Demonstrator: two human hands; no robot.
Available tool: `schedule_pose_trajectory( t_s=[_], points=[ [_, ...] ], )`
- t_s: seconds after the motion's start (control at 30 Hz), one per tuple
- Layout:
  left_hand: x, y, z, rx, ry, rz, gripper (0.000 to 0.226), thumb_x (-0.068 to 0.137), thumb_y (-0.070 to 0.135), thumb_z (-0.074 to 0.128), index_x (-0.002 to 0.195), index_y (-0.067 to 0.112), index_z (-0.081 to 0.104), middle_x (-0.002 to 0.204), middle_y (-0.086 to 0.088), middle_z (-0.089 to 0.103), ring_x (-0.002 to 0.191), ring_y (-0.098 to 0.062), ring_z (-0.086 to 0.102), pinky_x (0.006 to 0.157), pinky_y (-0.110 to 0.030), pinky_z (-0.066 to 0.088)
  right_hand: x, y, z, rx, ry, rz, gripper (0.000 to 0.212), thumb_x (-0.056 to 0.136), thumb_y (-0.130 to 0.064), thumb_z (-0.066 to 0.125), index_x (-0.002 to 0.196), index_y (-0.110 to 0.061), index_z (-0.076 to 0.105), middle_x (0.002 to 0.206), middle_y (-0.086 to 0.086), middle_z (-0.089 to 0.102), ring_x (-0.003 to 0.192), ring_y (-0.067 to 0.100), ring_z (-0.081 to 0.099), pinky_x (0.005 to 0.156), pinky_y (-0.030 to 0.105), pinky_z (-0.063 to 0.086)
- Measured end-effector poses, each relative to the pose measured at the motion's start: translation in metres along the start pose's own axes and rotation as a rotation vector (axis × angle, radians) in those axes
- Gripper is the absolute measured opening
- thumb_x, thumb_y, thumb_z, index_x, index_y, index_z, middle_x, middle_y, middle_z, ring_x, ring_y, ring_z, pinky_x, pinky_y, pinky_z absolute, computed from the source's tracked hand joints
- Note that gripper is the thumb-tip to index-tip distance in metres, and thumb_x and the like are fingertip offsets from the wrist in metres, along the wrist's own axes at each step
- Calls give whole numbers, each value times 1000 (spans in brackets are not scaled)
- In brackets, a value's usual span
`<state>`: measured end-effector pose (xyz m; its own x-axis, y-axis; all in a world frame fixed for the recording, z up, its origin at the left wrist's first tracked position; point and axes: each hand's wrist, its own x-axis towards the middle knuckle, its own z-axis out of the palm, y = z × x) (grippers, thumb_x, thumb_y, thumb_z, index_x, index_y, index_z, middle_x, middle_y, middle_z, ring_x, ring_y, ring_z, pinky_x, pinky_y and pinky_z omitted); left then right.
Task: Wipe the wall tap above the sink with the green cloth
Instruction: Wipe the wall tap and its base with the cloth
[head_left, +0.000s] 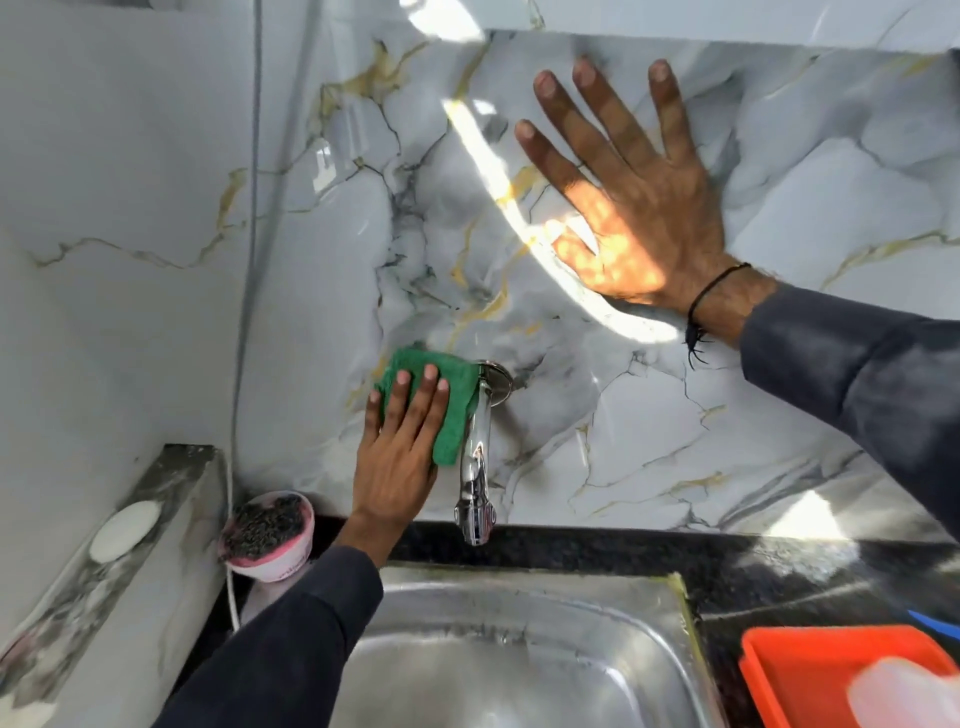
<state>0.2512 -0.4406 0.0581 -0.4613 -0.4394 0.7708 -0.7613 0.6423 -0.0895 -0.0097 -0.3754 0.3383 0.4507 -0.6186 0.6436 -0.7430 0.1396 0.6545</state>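
Observation:
A chrome wall tap (477, 467) sticks out of the marbled wall and points down over the steel sink (509, 639). My left hand (400, 457) presses the folded green cloth (449, 402) flat against the wall, right beside the tap's left side near its round base plate. The cloth touches the tap's upper stem. My right hand (628, 208) lies flat on the wall tiles, fingers spread, up and to the right of the tap, holding nothing.
A pink-rimmed tub (270, 535) with a dark scrubber stands at the sink's back left. A white soap bar (124, 530) rests on the marbled ledge at left. An orange tray (810, 675) sits on the black counter at right, with a whitish object on it.

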Motion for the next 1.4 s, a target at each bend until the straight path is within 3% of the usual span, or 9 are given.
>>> schedule_pose_trajectory(
  t_s=[0.13, 0.33, 0.57, 0.67, 0.77, 0.9, 1.1, 1.2, 1.4],
  points=[
    [-6, 34, 20, -68, 104, -162, 84, 103, 4, 42, 166, 12, -12, 175, -5, -21, 161, -30, -19, 132, -48, -11, 1, -2, 0, 4, 14, 11, 88, 97, -48, 51, 168, -22, 6, 175, 10, 10, 161, 34, 11, 123, 68, 6],
    [-6, 102, 41, -230, 13, -579, 142, 68, 11, 93, 165, 0, -10, 174, -17, -16, 160, -39, -18, 132, -48, -10, 0, -5, -1, -1, 9, 22, 86, 96, -47, 48, 168, -23, 8, 175, 10, 11, 161, 33, 12, 123, 67, 6],
    [-8, 163, 21, -567, -62, -593, 62, 88, 0, 49, 149, -9, 45, 155, -20, 30, 137, -38, 33, 129, -24, -11, -1, -5, -1, -2, -7, 29, 86, 98, -48, 47, 168, -23, 4, 175, 9, 9, 161, 32, 10, 125, 65, 7],
    [-11, 161, 19, -541, 12, -612, 77, 92, 4, 46, 165, 6, 21, 161, -18, 28, 144, -37, 31, 131, -24, -4, 0, -5, 2, 14, 1, 27, 84, 101, -49, 44, 168, -19, 3, 175, 10, 9, 161, 31, 9, 125, 62, 6],
    [-33, 151, 17, -616, -43, -610, 86, 97, 10, 43, 169, 30, -1, 171, -16, 25, 156, -42, 30, 126, -56, 30, -2, -8, 3, 15, 34, 54, 80, 104, -47, 43, 168, -15, 6, 175, 10, 12, 161, 30, 12, 126, 58, 5],
    [-37, 142, -5, -637, 37, -676, 91, 81, -21, 59, 163, -6, 20, 174, -22, 10, 163, -35, 5, 127, -62, 21, -13, -36, 3, 36, 37, 225, 73, 107, -37, 38, 166, -8, 6, 174, 11, 12, 161, 28, 13, 127, 52, 4],
    [-48, 115, -35, -697, 114, -814, 95, 88, -6, 57, 167, 2, 5, 177, -2, -5, 164, -29, -4, 132, -51, 8, -30, -60, 9, 123, 31, 316, 67, 110, -35, 33, 167, -9, 9, 175, 9, 12, 161, 26, 11, 130, 54, 11],
    [-30, 91, -41, -644, 134, -649, 84, 98, 20, 54, 166, -1, 9, 177, -11, 1, 164, -33, -3, 133, -46, 12, -44, -60, 18, 97, 99, 277, 64, 111, -34, 36, 166, -7, 16, 173, 10, 19, 160, 25, 18, 129, 54, 16],
    [11, 29, -9, -327, 26, -209, 95, 99, 6, 63, 167, 15, -2, 176, -6, -4, 162, -30, -11, 131, -60, 8, -44, -61, 28, 117, 84, 273, 65, 110, -36, 35, 166, -8, 17, 172, 10, 21, 160, 26, 20, 127, 57, 16]
  ],
)
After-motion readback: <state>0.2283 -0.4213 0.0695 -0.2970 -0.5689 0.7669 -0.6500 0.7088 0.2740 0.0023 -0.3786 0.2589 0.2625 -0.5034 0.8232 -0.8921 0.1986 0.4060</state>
